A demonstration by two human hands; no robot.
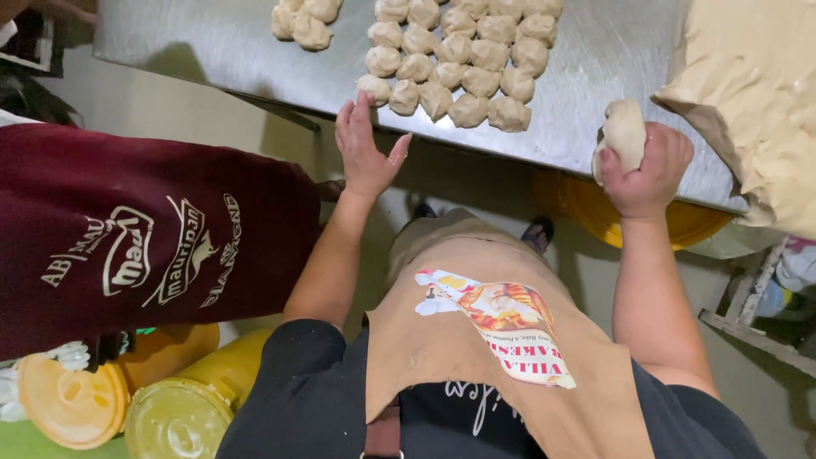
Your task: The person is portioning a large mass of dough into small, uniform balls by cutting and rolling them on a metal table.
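On the table (pixel 595 59) lie at least twenty dough balls (pixel 448 74) in one group, in rows of five. About four more balls (pixel 310 32) lie at its left. One big dough mass (pixel 748 93) lies at its right end. Below the table stand two yellow jugs (pixel 183 408).

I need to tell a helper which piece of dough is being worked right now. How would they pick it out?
Start at the steel table, with the big dough mass at its right end. At the near edge beside that mass, the right hand grips one dough lump. Unlike the dough balls lying in rows, it is held off the table.
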